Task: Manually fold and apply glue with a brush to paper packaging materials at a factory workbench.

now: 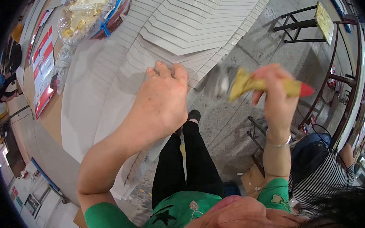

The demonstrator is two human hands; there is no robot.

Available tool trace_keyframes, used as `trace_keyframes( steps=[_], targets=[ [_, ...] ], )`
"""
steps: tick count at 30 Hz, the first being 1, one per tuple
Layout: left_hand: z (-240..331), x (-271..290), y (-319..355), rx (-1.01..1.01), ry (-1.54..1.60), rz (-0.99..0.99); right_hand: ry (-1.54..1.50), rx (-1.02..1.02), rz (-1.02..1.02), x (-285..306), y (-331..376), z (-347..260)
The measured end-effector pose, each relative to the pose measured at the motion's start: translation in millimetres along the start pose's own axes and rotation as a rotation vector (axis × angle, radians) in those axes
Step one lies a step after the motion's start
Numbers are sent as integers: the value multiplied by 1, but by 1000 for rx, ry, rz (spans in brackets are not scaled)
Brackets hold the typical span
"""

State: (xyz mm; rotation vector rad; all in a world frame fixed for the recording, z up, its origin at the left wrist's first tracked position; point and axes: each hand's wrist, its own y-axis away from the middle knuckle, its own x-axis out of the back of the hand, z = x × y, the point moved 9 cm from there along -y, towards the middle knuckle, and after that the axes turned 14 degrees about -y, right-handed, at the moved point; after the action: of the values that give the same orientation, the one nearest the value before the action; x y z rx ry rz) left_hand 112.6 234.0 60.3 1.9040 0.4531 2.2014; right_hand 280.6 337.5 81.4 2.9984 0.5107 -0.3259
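My left hand rests on fanned-out white sheets, palm down, with its fingers a little bent and apart. The sheets overlap in stepped rows across the table. Over the floor to the right, my right hand is closed around a brush with a yellow handle and a red end. The brush is held sideways, and its bristle end, pointing left, is smeared by motion. Beyond my left hand lies a clear plastic bag with a cream-yellow mass in it, beside a blue tie.
Red and white printed sheets lie along the table's left side. A stool stands at the far right, near a dark metal frame. A person in a striped top is close at the lower right.
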Motion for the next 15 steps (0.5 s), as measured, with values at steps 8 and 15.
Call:
trace_keyframes(
  steps=[8,15],
  targets=[
    [2,0,-2,6,15,-50,-8,28,-12,-12,25,-7],
    [1,-2,-1,-14,-21,-3,-2,-83,-23,-24,51,0]
  ],
)
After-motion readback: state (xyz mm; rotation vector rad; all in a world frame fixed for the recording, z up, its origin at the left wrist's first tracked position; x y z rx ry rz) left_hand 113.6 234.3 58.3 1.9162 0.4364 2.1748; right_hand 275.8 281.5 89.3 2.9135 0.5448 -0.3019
